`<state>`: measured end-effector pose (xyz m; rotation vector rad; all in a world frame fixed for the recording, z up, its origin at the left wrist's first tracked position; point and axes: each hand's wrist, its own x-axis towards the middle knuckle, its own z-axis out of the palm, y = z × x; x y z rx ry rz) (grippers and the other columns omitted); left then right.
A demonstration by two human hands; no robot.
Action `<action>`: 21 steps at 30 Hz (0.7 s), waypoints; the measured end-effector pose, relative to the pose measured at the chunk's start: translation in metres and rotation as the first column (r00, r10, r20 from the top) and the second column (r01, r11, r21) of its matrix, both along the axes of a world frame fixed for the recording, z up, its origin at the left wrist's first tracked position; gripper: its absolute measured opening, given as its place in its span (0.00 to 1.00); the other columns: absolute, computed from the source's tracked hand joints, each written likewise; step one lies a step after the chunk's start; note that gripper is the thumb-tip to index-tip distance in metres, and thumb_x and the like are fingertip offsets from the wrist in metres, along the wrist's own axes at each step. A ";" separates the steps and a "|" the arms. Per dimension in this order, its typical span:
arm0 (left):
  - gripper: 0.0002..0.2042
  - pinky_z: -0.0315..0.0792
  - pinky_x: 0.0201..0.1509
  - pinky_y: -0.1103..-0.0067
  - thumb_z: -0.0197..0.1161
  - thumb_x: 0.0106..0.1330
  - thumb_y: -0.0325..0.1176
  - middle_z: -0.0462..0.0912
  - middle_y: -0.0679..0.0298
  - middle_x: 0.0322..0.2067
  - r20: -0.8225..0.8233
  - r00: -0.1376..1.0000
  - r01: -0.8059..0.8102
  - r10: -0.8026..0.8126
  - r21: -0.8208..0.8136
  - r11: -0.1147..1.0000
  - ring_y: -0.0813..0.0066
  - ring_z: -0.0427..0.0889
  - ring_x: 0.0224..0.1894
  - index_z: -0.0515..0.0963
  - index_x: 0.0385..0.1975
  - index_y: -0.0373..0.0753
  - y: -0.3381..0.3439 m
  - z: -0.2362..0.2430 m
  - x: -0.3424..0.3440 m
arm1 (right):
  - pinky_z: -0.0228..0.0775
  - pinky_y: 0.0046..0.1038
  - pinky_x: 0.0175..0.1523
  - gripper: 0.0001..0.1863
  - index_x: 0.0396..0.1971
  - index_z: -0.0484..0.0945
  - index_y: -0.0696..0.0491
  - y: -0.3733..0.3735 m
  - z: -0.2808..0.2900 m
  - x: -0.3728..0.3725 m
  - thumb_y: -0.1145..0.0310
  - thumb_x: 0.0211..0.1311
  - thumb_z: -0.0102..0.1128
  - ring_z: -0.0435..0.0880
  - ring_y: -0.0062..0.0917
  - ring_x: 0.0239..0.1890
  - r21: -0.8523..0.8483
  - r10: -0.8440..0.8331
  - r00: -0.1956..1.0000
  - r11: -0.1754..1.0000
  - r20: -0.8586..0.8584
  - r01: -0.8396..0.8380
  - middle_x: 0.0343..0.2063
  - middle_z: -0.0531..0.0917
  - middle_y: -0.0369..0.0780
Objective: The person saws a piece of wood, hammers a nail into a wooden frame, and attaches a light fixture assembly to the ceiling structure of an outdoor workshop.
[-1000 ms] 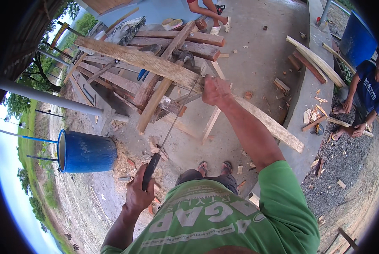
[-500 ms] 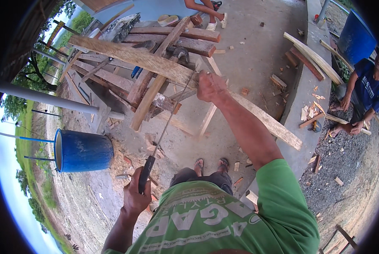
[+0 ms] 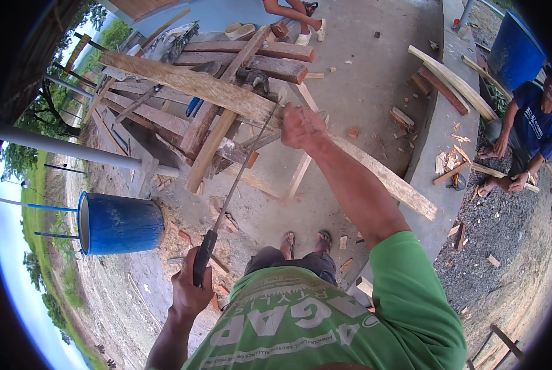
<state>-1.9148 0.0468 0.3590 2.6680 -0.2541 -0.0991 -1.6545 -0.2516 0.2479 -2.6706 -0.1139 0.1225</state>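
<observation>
My left hand (image 3: 190, 288) is closed round the black handle of a handsaw (image 3: 231, 196). Its long, thin blade slants up and away to a pale wooden plank (image 3: 374, 172) and meets it just left of my other hand. That plank runs from the far left down to the right, lying across stacked timbers. With its fingers wrapped over the plank, my right hand (image 3: 303, 127) grips it close beside the blade. A hammer (image 3: 253, 78) rests on the wood beyond the plank, its handle partly hidden.
Reddish timbers (image 3: 251, 47) are piled on the far side. A blue drum (image 3: 121, 222) stands at left, and another blue drum (image 3: 515, 52) at far right. A co-worker (image 3: 529, 132) sits at right beside a concrete ledge (image 3: 433, 154). Wood offcuts litter the ground.
The saw handle and my left hand have shifted slightly back and to the left. My right hand keeps its grip on the plank. The whole view has drifted a little.
</observation>
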 end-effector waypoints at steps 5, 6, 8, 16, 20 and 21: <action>0.25 0.78 0.43 0.54 0.61 0.67 0.31 0.83 0.39 0.35 0.183 0.982 0.044 -0.041 -0.012 0.999 0.34 0.81 0.40 0.65 0.63 0.42 -0.079 -0.050 0.180 | 0.80 0.36 0.50 0.19 0.45 0.77 0.62 0.032 0.019 -0.001 0.71 0.51 0.62 0.87 0.42 0.47 0.067 -0.010 1.000 0.998 -0.024 0.011 0.41 0.86 0.53; 0.25 0.78 0.43 0.54 0.61 0.67 0.31 0.83 0.39 0.35 0.174 0.983 0.059 -0.055 -0.019 0.998 0.34 0.81 0.40 0.65 0.63 0.42 -0.085 -0.050 0.181 | 0.80 0.36 0.50 0.19 0.45 0.77 0.62 0.024 0.011 0.003 0.71 0.51 0.62 0.87 0.42 0.47 0.061 -0.025 0.999 0.998 -0.033 0.027 0.41 0.86 0.53; 0.25 0.78 0.42 0.54 0.61 0.66 0.30 0.83 0.39 0.36 0.171 0.981 0.098 -0.093 -0.024 0.995 0.35 0.81 0.40 0.65 0.63 0.41 -0.088 -0.040 0.165 | 0.80 0.36 0.51 0.19 0.45 0.77 0.61 0.013 -0.005 0.005 0.70 0.53 0.61 0.86 0.42 0.47 0.110 -0.035 0.999 0.993 -0.007 0.035 0.41 0.86 0.53; 0.27 0.83 0.46 0.63 0.64 0.63 0.26 0.84 0.41 0.43 0.098 0.992 0.082 -0.081 -0.007 0.997 0.43 0.86 0.43 0.66 0.63 0.33 0.002 -0.018 0.032 | 0.79 0.39 0.51 0.16 0.42 0.77 0.61 -0.005 0.005 0.004 0.72 0.53 0.59 0.86 0.45 0.47 0.018 -0.022 1.000 1.000 -0.012 0.022 0.40 0.85 0.55; 0.26 0.78 0.41 0.56 0.62 0.65 0.30 0.81 0.35 0.39 0.205 0.975 0.090 -0.089 0.001 0.996 0.34 0.82 0.40 0.65 0.63 0.38 -0.083 -0.047 0.179 | 0.80 0.37 0.51 0.18 0.45 0.78 0.61 0.020 0.012 0.011 0.72 0.52 0.60 0.86 0.43 0.48 0.053 0.001 1.000 0.999 -0.029 0.001 0.43 0.85 0.53; 0.26 0.78 0.46 0.59 0.63 0.65 0.30 0.82 0.37 0.41 0.142 0.989 0.049 -0.049 0.008 0.999 0.37 0.82 0.45 0.65 0.64 0.37 -0.092 -0.044 0.183 | 0.80 0.37 0.51 0.18 0.45 0.78 0.61 0.016 0.008 0.014 0.72 0.52 0.60 0.86 0.43 0.48 0.045 -0.005 1.000 0.999 -0.030 0.007 0.43 0.85 0.53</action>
